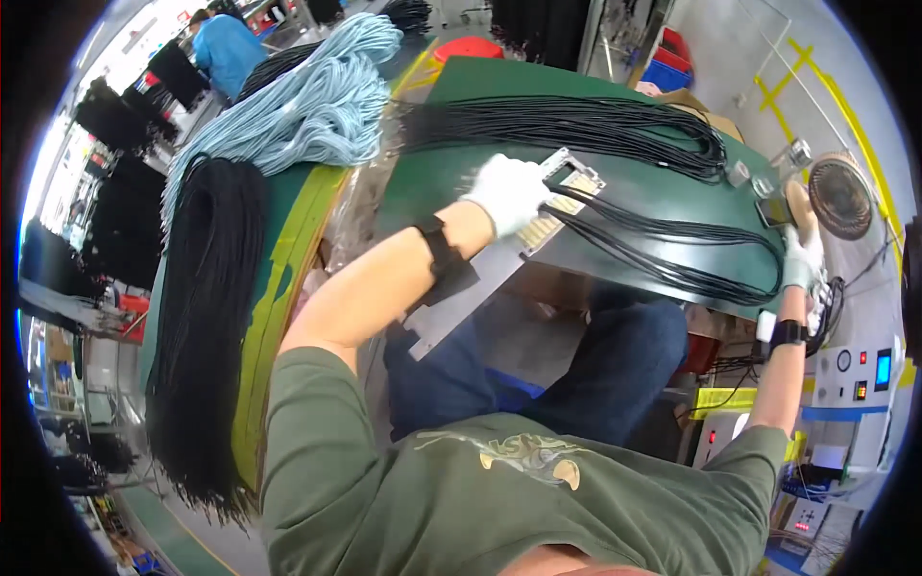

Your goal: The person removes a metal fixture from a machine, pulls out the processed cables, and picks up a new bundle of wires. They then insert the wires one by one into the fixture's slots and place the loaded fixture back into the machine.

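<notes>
Left hand (509, 190), gloved, pressed flat on jig (562, 206) holding black cables (672, 259) on green table (451, 182). Right hand (800, 257), gloved, near fan (840, 197); grip cannot be told.

Bright even light, strong fisheye bending, black rim, mild blur.

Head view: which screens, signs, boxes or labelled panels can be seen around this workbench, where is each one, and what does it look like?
Small screen: on the pale control box at far right, upright rectangle, glowing blue.
Control box: right of the right hand, cream, with a round dial and red buttons.
Yellow label strip: under the bench edge, long and flat.
Blue crate: on the floor at top, beside a red one.
</notes>
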Demonstrator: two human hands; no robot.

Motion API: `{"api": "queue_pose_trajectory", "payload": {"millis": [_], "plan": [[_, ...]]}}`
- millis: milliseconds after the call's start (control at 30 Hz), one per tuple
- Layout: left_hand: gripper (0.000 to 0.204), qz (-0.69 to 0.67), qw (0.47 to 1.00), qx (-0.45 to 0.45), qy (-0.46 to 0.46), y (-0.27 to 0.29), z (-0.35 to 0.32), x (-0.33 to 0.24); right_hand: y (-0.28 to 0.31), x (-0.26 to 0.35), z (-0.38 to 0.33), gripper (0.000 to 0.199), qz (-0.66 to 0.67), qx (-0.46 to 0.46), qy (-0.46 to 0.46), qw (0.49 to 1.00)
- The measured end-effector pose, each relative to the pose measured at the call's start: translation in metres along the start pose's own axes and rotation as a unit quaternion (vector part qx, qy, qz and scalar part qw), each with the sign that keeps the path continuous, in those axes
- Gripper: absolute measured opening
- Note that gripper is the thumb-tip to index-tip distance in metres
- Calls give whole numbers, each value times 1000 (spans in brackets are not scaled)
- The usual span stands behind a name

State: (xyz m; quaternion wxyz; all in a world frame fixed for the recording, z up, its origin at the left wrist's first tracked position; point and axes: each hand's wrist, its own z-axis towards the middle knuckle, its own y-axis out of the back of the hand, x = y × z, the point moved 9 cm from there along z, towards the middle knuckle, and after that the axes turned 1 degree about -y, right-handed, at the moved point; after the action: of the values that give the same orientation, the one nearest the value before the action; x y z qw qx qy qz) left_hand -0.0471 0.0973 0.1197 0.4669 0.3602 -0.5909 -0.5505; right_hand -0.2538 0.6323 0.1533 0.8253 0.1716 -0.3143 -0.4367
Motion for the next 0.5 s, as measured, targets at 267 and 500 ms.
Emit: {"api": "queue_pose_trajectory", "payload": {"millis": [267,500], "plan": [[22,-23,999,32,-36,-25,64,-54,-119,362,-136,94,58,320,275,905],[43,-129,959,-248,55,9,-35,17,-188,336,-161,71,-2,320,201,926]]}}
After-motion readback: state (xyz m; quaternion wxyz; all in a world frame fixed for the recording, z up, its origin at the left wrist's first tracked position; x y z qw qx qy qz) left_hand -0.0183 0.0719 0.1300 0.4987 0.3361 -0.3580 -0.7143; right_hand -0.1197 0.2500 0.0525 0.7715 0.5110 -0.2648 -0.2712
